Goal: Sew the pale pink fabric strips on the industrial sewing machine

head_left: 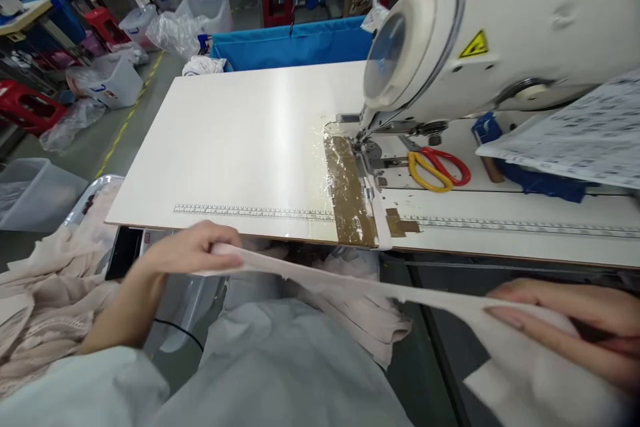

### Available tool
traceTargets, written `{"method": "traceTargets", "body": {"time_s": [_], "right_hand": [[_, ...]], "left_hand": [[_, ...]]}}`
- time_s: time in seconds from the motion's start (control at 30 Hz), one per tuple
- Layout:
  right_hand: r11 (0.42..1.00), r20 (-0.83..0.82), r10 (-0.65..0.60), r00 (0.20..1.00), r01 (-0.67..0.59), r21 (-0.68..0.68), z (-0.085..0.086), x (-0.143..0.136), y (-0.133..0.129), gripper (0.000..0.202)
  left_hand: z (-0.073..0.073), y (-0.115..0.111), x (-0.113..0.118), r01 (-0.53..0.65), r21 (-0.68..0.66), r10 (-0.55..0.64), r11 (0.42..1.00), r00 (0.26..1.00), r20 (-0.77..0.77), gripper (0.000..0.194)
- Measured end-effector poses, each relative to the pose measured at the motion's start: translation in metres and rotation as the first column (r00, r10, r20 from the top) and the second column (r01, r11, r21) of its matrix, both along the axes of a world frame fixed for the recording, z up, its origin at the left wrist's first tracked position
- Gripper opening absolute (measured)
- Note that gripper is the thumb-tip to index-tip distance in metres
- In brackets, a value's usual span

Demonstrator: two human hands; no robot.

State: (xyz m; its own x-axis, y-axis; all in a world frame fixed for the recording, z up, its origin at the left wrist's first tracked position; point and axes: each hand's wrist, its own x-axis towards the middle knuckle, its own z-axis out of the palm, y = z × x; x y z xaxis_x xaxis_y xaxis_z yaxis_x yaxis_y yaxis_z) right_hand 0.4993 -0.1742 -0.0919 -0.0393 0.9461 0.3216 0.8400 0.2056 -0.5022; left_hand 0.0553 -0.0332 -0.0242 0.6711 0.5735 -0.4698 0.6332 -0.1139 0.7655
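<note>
The right hand is cut off by the right edge of the picture, so only its fingers and part of the palm show, and the lower right corner is blurred where the cloth runs close to the camera. The far end of the sewing machine is also cut off at the right, and the needle area under its head is too crowded to make out.

Both hands grasp one pale pink fabric strip, stretched in a long band between them below the front edge of the white table. The left hand is closed on the strip's left end, fingers curled over the top with the thumb hidden beneath. The right hand pinches the other end — long fingers laid flat along the cloth, which widens there into a broader piece falling toward the bottom of the frame.

The left forearm rises from the lower left, wrist bent, so the hand sits just in front of the table edge near the printed ruler. The right hand lies lower and nearer the camera, fingers pointing left.

More pink fabric hangs beneath the strip, and a heap of it lies at the left. On the machine bed rest scissors with one yellow and one red handle — well apart from both hands — beside a brown taped patch.
</note>
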Motion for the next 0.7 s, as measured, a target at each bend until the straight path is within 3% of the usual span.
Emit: {"method": "traceTargets", "body": {"time_s": [0.1, 0.17, 0.2, 0.3, 0.33, 0.37, 0.43, 0.53, 0.6, 0.7], "right_hand": [[0.981, 0.162, -0.16, 0.974, 0.139, 0.134, 0.015, 0.015, 0.02, 0.026], [0.95, 0.248, -0.254, 0.935, 0.194, 0.244, 0.027, 0.027, 0.043, 0.025], [0.931, 0.286, -0.292, 0.913, 0.202, 0.306, 0.032, 0.034, 0.054, 0.025], [0.863, 0.414, -0.325, 0.85, 0.088, 0.497, 0.034, 0.052, 0.08, 0.024], [0.848, 0.464, -0.308, 0.831, 0.019, 0.529, 0.029, 0.055, 0.084, 0.024], [0.848, 0.514, -0.278, 0.811, -0.045, 0.529, 0.021, 0.056, 0.085, 0.025], [0.885, 0.584, -0.203, 0.786, -0.108, 0.453, 0.0, 0.053, 0.08, 0.028], [0.938, 0.576, -0.176, 0.798, -0.041, 0.343, -0.029, 0.042, 0.063, 0.032], [0.927, 0.531, -0.263, 0.806, 0.059, 0.37, -0.041, 0.037, 0.053, 0.033], [0.868, 0.482, -0.433, 0.761, 0.208, 0.451, -0.048, 0.035, 0.043, 0.037]], "left_hand": [[0.024, 0.027, -0.025, -0.021, 0.195, 0.058, 0.981, 0.981, -0.183, 0.035], [0.031, 0.041, -0.035, -0.03, 0.455, 0.169, 0.89, 0.948, -0.268, 0.038], [0.03, 0.045, -0.038, -0.038, 0.608, 0.249, 0.793, 0.931, -0.267, 0.039], [0.009, 0.05, -0.046, -0.034, 0.923, 0.422, 0.382, 0.895, -0.142, 0.04], [-0.003, 0.048, -0.049, -0.014, 0.957, 0.422, 0.29, 0.899, -0.115, 0.039], [-0.018, 0.045, -0.052, 0.013, 0.969, 0.404, 0.248, 0.908, -0.115, 0.039], [-0.048, 0.036, -0.058, 0.064, 0.965, 0.357, 0.255, 0.921, -0.155, 0.038], [-0.082, 0.015, -0.062, 0.05, 0.954, 0.399, 0.295, 0.901, -0.171, 0.039], [-0.091, -0.001, -0.058, -0.008, 0.962, 0.479, 0.274, 0.868, -0.129, 0.041], [-0.092, -0.023, -0.038, -0.123, 0.972, 0.525, 0.199, 0.851, 0.0, 0.05]]}}
